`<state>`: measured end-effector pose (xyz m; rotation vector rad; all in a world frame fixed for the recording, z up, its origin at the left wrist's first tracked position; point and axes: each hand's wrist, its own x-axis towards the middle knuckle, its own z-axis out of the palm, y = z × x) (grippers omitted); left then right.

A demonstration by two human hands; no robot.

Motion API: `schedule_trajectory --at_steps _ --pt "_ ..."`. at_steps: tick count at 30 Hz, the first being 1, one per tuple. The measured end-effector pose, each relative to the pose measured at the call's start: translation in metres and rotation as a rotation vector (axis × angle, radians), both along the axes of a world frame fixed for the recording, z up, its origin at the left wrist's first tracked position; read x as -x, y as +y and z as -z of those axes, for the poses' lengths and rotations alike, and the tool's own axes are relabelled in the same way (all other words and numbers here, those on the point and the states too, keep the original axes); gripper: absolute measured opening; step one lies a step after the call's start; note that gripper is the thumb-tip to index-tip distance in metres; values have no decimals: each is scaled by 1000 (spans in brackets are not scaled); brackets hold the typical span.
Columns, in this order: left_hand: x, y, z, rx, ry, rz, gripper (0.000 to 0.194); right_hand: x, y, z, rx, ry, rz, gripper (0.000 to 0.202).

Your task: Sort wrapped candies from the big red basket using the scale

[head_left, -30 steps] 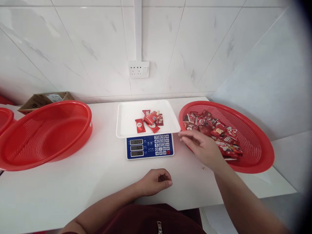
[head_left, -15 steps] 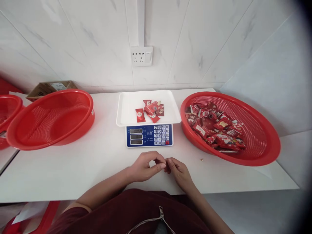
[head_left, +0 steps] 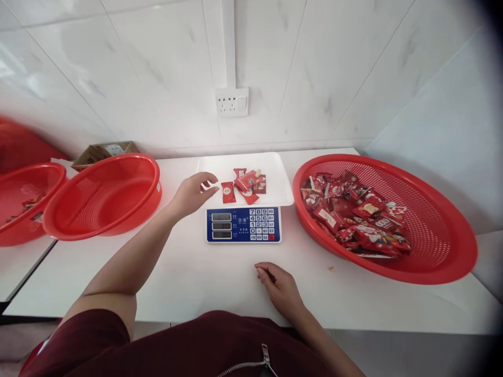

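My left hand (head_left: pixel 191 195) reaches over the left side of the white weighing tray (head_left: pixel 281 183), thumb and fingers apart with nothing between them. Just right of its fingertips lies a red wrapped candy (head_left: pixel 228 192), not touched. Beside that candy, several more red and brown packets (head_left: pixel 247 180) are heaped on the tray. The tray sits on a scale with a blue keypad panel (head_left: pixel 242 225); its displays are lit. My right hand (head_left: pixel 279 288) rests low over the table in front of the scale, fingers curled in against the thumb, and no item shows in it.
A large red basket (head_left: pixel 444 235) holding many snack packets stands on the right. To the left are a red basket (head_left: pixel 100 196) and another red basket (head_left: pixel 23 209) with some packets. Behind them sits a cardboard box (head_left: pixel 104 152). A tiny gold scrap (head_left: pixel 330 269) lies on the white table (head_left: pixel 188 283).
My left hand has parted from my right and moved up and left to the tray, its fingers opening. My right hand stays near the same spot. The view has shifted slightly.
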<state>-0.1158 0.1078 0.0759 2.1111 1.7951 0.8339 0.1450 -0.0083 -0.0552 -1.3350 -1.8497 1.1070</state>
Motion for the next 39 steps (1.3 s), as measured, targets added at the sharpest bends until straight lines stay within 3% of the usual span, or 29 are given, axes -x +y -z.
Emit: schedule_trajectory --at_steps 5,9,14,20,22,32,39 --pt "-12 29 9 115 336 62 43 1 0 0 -17 13 13 29" --pt "-19 38 15 155 365 73 40 1 0 -1 -20 42 16 28" --pt "-19 41 15 180 74 32 24 1 0 -1 -31 50 22 27" --pt "-16 40 12 281 -561 7 19 2 1 0 -14 38 15 29" --pt "-17 42 11 283 -617 3 15 2 1 0 -14 39 14 29" --pt "-43 92 3 221 -11 -94 34 3 0 1 -41 16 27 29" --pt "-51 108 2 291 241 -62 21 3 -1 0 -64 30 38 27"
